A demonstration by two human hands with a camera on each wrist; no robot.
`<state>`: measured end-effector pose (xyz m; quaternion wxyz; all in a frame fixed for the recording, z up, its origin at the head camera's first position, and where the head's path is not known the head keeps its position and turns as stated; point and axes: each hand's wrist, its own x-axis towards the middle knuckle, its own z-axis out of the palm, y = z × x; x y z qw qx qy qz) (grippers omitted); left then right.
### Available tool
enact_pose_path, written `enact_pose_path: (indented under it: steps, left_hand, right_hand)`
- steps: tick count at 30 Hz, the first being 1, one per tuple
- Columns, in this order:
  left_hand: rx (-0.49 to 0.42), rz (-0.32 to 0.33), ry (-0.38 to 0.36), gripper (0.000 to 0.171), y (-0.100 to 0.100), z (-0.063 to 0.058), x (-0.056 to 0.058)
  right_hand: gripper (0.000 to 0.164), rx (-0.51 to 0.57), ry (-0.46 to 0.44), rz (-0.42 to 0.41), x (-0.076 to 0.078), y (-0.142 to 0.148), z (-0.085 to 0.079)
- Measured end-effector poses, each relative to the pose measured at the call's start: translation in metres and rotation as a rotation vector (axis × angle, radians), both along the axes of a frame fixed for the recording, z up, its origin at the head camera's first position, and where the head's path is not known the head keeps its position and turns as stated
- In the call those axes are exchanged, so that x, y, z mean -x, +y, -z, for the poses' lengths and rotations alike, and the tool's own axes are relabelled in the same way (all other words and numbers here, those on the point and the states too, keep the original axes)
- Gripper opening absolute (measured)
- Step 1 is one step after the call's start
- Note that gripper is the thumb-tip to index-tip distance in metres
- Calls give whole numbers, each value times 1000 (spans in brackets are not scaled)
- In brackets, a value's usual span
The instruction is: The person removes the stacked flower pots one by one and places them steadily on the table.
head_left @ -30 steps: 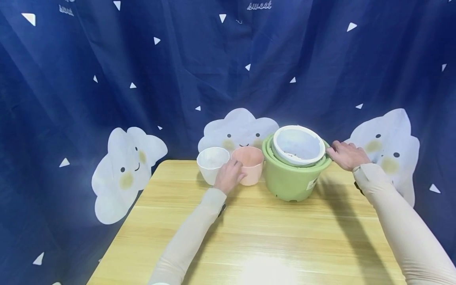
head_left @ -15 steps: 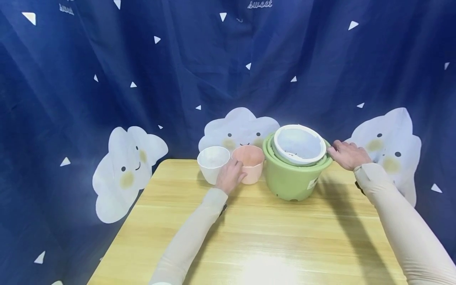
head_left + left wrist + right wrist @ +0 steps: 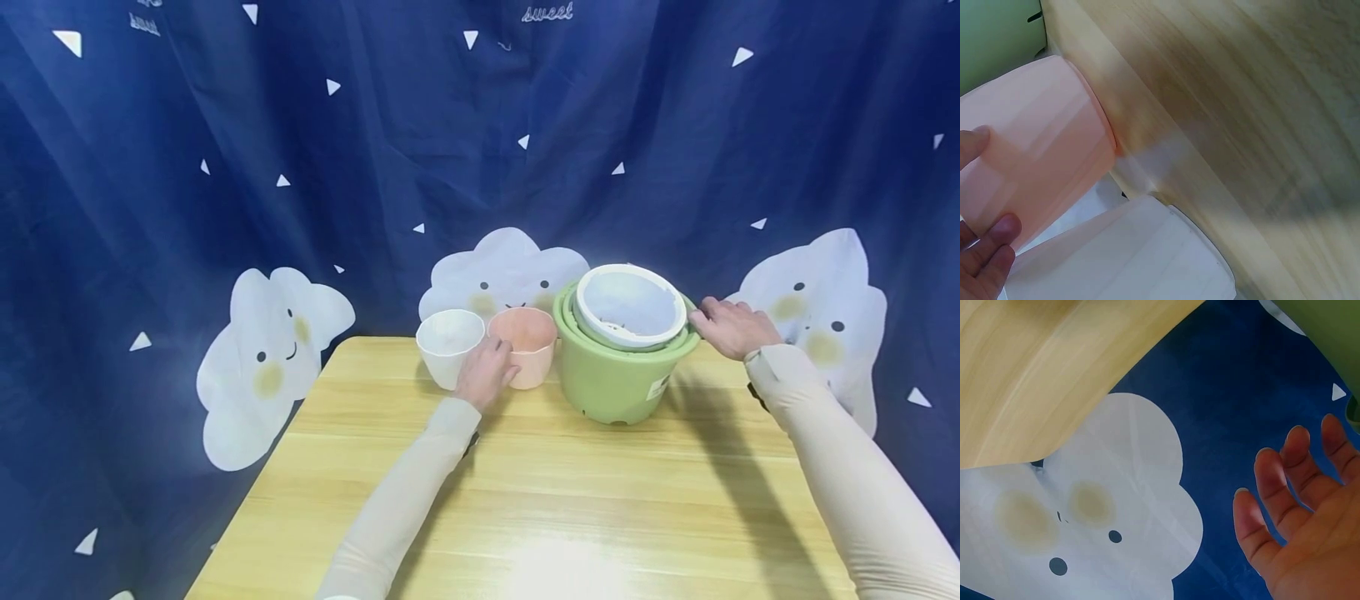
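Note:
On the far side of the table, my left hand holds a pink flower pot, thumb on its near wall and fingers along its left side. The left wrist view shows the fingertips against the pink wall. A white pot stands just left of it, partly behind that hand. At the right is a large green flower pot, with a smaller green pot and a white pot nested in it. My right hand touches the green rim's right side, its fingers loosely spread.
All the pots stand near the back edge of the wooden table. Behind it hangs a dark blue curtain printed with clouds and triangles. The table's right edge runs below my right forearm.

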<state>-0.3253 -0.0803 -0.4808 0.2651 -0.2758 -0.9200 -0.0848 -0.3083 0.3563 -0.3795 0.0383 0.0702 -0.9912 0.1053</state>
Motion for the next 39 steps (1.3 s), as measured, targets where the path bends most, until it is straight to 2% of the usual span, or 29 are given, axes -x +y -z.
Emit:
enact_pose_path:
  steps: [11,20,24,29,34,39]
  left_hand:
    - [10,-5,-10,30,1,-3,-2]
    - [-30,-22,-101,39,-1,-14,-10]
    - [-92,-12,-64,40,-1,-28,-13]
    - [-123,-6,-16,40,0,-49,-11]
    - [-112,10,-53,45,7,-70,-10]
    - [-68,4,-82,50,18,-86,-8]
  right_hand:
    - [56,-5,-8,-1,-1,-1,0]
    - [55,-1,-11,-2,-2,-1,0]
    - [55,2,-3,3,-2,-2,0]
    - [54,6,3,2,-1,-3,-1]
    - [52,7,8,1,-2,-2,-1]
    - [52,5,11,-5,-2,-2,0]
